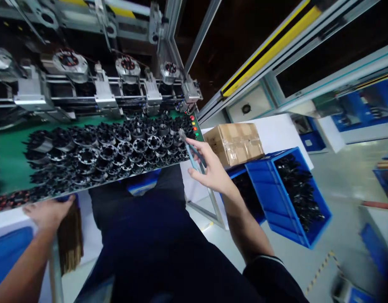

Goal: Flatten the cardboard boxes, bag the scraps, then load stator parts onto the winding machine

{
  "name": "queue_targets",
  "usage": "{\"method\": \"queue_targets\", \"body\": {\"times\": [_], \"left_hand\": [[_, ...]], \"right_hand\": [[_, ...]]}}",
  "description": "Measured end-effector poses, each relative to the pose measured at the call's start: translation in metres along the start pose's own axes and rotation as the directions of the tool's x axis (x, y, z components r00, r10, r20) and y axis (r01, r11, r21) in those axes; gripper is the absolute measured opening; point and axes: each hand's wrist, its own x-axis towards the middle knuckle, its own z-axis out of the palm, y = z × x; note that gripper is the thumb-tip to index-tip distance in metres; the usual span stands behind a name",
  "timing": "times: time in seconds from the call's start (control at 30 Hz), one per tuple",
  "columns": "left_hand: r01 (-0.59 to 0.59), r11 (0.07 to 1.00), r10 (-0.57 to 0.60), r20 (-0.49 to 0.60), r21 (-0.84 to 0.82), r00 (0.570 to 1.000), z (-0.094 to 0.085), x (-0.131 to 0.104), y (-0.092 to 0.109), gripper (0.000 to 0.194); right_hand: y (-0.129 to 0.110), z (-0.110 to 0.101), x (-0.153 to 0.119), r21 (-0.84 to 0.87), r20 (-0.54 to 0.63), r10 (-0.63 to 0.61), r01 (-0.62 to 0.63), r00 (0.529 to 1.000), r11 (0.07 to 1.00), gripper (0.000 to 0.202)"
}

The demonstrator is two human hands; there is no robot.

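Observation:
My right hand [211, 168] is closed around a pair of pliers [191, 155] with light blue handles. The pliers' metal jaws point up at the right end of a dense stack of black ring-shaped motor stators [140, 144], whose rims have several prongs. My left hand [50, 212] rests at the white front edge of the bench at lower left, fingers spread and holding nothing that I can see. Near it lie small parts with copper-coloured windings [12, 200]. The stators sit on a green work surface [11, 158].
Behind the stack runs a machine with metal fixtures [128, 69] holding wound parts. Coloured buttons [193, 124] line the bench's right end. A taped cardboard box [241, 143] and a blue crate [276, 202] of black parts stand to the right. Brown cardboard sheets [70, 240] are below my left hand.

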Motion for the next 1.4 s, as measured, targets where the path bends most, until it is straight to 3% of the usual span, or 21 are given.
{"method": "queue_targets", "body": {"times": [0.07,0.13,0.23,0.37,0.43,0.5,0.57,0.6,0.67,0.73,0.77,0.8,0.87,0.93,0.97,1.03,1.13,1.17,1.23,1.3,1.4], "left_hand": [[-0.017,0.993,0.017,0.007,0.117,1.000,0.014,-0.017,0.003,0.092],[-0.106,0.984,0.111,-0.027,0.142,0.994,0.026,-0.039,0.018,0.092],[-0.224,0.973,0.218,-0.111,-0.048,0.970,0.038,-0.076,0.061,0.086],[-0.175,0.943,0.187,0.014,-0.281,0.982,0.053,-0.110,0.120,0.079],[-0.203,0.931,0.222,0.028,-0.304,0.975,0.057,-0.117,0.134,0.074],[-0.293,0.885,0.336,0.060,-0.361,0.940,0.054,-0.120,0.136,0.071],[-0.373,0.777,0.498,0.132,-0.508,0.857,0.042,-0.123,0.129,0.076],[-0.394,0.703,0.586,0.169,-0.592,0.792,0.032,-0.126,0.124,0.082],[-0.429,0.546,0.762,0.215,-0.719,0.611,0.002,-0.136,0.109,0.094],[-0.481,0.429,0.878,0.228,-0.765,0.420,-0.041,-0.145,0.090,0.099],[-0.494,0.392,0.902,0.219,-0.776,0.372,-0.067,-0.148,0.078,0.096],[-0.495,0.373,0.906,0.192,-0.785,0.378,-0.094,-0.149,0.066,0.090],[-0.508,0.270,0.893,0.016,-0.818,0.449,-0.152,-0.141,0.042,0.086],[-0.541,0.148,0.805,-0.217,-0.828,0.552,-0.213,-0.119,0.023,0.076],[-0.580,0.129,0.715,-0.330,-0.804,0.617,-0.243,-0.103,0.016,0.071],[-0.658,0.240,0.516,-0.480,-0.714,0.709,-0.300,-0.059,0.007,0.067],[-0.674,0.547,0.283,-0.649,-0.496,0.707,-0.364,0.024,0.008,0.069],[-0.640,0.662,0.256,-0.686,-0.389,0.681,-0.378,0.052,0.011,0.070],[-0.567,0.778,0.290,-0.645,-0.271,0.707,-0.393,0.104,0.017,0.075],[-0.542,0.809,0.332,-0.587,-0.226,0.739,-0.397,0.143,0.023,0.075],[-0.530,0.826,0.375,-0.514,-0.193,0.771,-0.393,0.177,0.034,0.063]], "right_hand": [[-0.004,-0.003,0.006,-0.057,0.017,-0.084,0.085,0.996,0.995,0.091],[-0.002,0.000,0.021,-0.112,0.021,-0.135,0.136,0.991,0.984,0.090],[0.011,0.018,0.052,-0.188,-0.032,-0.155,0.146,0.987,0.971,0.084],[0.030,0.051,0.089,-0.329,-0.221,-0.137,0.059,0.966,0.943,0.081],[0.038,0.064,0.097,-0.383,-0.284,-0.137,0.019,0.949,0.923,0.080],[0.044,0.072,0.099,-0.435,-0.275,-0.149,0.016,0.950,0.900,0.074],[0.048,0.075,0.098,-0.483,-0.203,-0.160,0.044,0.966,0.875,0.066],[0.048,0.074,0.097,-0.500,-0.162,-0.162,0.060,0.974,0.864,0.063],[0.046,0.066,0.096,-0.518,-0.102,-0.161,0.086,0.982,0.851,0.060],[0.038,0.051,0.099,-0.521,-0.072,-0.186,0.122,0.980,0.845,0.060],[0.032,0.043,0.103,-0.519,-0.058,-0.213,0.153,0.975,0.841,0.061],[0.023,0.035,0.110,-0.515,-0.041,-0.249,0.193,0.968,0.835,0.062],[-0.002,0.021,0.131,-0.496,0.011,-0.334,0.295,0.943,0.817,0.060],[-0.034,0.017,0.165,-0.462,0.088,-0.407,0.400,0.909,0.792,0.054],[-0.052,0.019,0.187,-0.445,0.133,-0.427,0.439,0.895,0.781,0.051],[-0.092,0.034,0.236,-0.430,0.233,-0.410,0.472,0.882,0.770,0.048],[-0.150,0.075,0.311,-0.524,0.339,-0.300,0.444,0.892,0.727,0.053],[-0.167,0.090,0.333,-0.563,0.353,-0.268,0.432,0.896,0.704,0.056],[-0.195,0.118,0.371,-0.618,0.356,-0.224,0.408,0.908,0.672,0.060],[-0.214,0.141,0.400,-0.637,0.355,-0.170,0.372,0.919,0.675,0.060],[-0.227,0.163,0.433,-0.656,0.410,0.000,0.295,0.912,0.694,0.045]]}}
